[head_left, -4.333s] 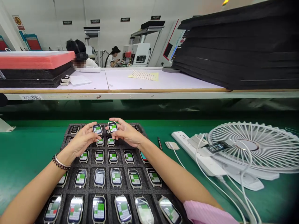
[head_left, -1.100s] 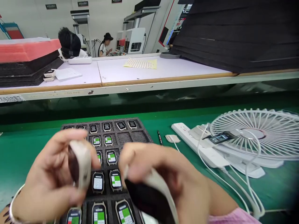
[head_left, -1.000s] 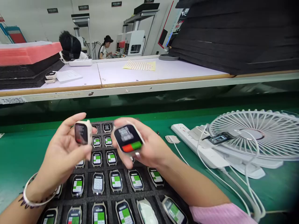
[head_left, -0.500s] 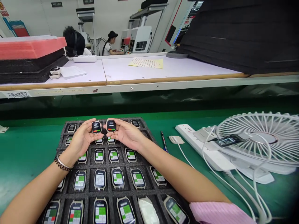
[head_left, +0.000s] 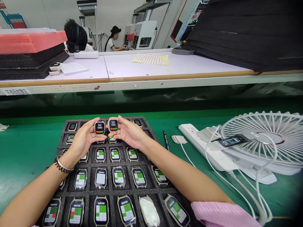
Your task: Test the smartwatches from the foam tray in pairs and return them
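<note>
Over the far rows of a black foam tray (head_left: 91, 195), my left hand (head_left: 84, 138) holds a smartwatch case (head_left: 99, 127) by its edges between thumb and fingers. Beside it, my right hand (head_left: 130, 132) grips a second smartwatch case (head_left: 113, 125) in the same way. Both dark screens face me, with small white text and a red and green bar at the bottom. The tray's compartments hold several more strapless watches (head_left: 101, 209), most with green and white grids on their screens. A white charger (head_left: 149, 211) lies over one compartment in the near row.
To the right on the green bench (head_left: 28, 145) are a pen (head_left: 166, 140), a white charging puck (head_left: 179, 139), a power strip (head_left: 201, 142) with cables and a white fan (head_left: 262, 138). A raised shelf (head_left: 118, 67) carries foam stacks and a dotted yellow sheet (head_left: 151, 59). Two people sit beyond.
The two held watches have shifted slightly, and my right fingers are spread a little more around theirs. The view has moved a bit. Both hands keep their hold.
</note>
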Demonstrator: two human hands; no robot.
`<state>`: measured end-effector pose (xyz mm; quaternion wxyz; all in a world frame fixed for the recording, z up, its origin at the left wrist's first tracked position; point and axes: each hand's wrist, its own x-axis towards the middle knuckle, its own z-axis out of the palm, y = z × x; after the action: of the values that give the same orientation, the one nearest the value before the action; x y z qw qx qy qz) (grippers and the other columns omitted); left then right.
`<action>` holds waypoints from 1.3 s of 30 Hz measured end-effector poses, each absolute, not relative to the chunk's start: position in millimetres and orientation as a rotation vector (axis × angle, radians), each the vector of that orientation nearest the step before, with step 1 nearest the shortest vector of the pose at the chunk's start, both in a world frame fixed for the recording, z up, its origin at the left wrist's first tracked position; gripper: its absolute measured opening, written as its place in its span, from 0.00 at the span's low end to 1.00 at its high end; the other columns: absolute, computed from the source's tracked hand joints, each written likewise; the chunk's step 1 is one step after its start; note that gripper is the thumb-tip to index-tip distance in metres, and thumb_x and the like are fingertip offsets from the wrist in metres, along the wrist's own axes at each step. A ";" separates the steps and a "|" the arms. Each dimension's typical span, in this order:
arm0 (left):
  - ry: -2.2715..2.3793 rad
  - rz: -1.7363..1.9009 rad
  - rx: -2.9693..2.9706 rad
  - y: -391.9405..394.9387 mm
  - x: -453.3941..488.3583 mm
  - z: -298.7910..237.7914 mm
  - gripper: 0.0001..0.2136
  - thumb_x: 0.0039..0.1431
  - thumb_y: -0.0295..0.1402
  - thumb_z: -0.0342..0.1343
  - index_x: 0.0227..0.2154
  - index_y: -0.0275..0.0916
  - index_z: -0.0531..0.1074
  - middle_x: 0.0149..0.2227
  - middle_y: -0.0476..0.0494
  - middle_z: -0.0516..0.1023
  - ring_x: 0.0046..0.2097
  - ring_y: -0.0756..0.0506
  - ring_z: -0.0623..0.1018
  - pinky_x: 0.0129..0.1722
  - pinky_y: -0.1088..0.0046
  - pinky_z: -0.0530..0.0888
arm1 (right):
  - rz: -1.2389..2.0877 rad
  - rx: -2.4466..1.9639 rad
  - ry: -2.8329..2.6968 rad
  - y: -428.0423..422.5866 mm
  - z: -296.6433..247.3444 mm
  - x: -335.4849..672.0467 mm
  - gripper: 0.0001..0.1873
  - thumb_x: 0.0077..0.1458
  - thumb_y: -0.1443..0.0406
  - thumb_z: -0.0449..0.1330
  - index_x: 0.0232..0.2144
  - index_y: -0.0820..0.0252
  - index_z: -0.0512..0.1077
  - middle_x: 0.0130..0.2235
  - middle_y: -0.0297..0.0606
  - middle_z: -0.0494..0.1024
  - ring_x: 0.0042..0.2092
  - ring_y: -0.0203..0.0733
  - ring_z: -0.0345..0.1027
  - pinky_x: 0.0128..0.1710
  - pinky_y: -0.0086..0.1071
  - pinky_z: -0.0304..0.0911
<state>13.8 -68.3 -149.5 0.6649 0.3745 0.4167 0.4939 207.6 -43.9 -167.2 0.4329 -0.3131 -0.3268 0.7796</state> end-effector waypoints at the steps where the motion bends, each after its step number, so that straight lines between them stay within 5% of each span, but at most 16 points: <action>1: 0.949 1.115 0.845 -68.5 14.3 -149.5 0.20 0.65 0.36 0.52 0.56 0.33 0.69 0.43 0.35 0.82 0.30 0.43 0.83 0.34 0.67 0.81 | 1.943 -0.786 -0.817 -43.7 -167.7 207.9 0.16 0.76 0.60 0.44 0.46 0.62 0.69 0.39 0.44 0.80 0.30 0.42 0.77 0.30 0.31 0.73; 17: 0.972 1.111 0.825 -70.5 14.0 -152.5 0.18 0.69 0.35 0.47 0.56 0.34 0.69 0.42 0.35 0.82 0.31 0.43 0.83 0.36 0.66 0.81 | 1.905 -0.710 -0.863 -45.2 -171.3 205.3 0.14 0.75 0.61 0.49 0.44 0.64 0.71 0.35 0.43 0.80 0.29 0.42 0.77 0.29 0.30 0.73; 24: 0.943 1.119 0.842 -70.1 12.6 -156.7 0.18 0.68 0.35 0.48 0.56 0.35 0.69 0.43 0.35 0.81 0.32 0.44 0.83 0.37 0.66 0.81 | 1.867 -0.670 -0.946 -47.0 -175.3 205.9 0.13 0.69 0.57 0.59 0.46 0.62 0.72 0.38 0.44 0.80 0.32 0.44 0.78 0.33 0.33 0.74; 31: 0.940 1.129 0.840 -70.8 14.1 -155.2 0.17 0.66 0.36 0.51 0.55 0.35 0.70 0.43 0.35 0.81 0.32 0.43 0.83 0.36 0.66 0.81 | 1.865 -0.636 -0.970 -46.5 -178.4 206.9 0.13 0.68 0.58 0.59 0.46 0.63 0.71 0.41 0.46 0.79 0.33 0.44 0.78 0.33 0.33 0.74; 39: 0.927 1.161 0.859 -73.7 13.3 -156.7 0.22 0.54 0.30 0.62 0.53 0.36 0.70 0.39 0.41 0.81 0.31 0.45 0.83 0.37 0.66 0.81 | 1.815 -0.605 -1.041 -49.1 -178.4 207.0 0.20 0.49 0.70 0.67 0.46 0.61 0.71 0.37 0.38 0.80 0.34 0.42 0.78 0.36 0.31 0.74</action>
<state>13.3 -73.7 -156.7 0.6538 0.3789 0.4086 0.5119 207.0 -49.1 -178.4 0.4635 -0.2460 -0.4234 0.7385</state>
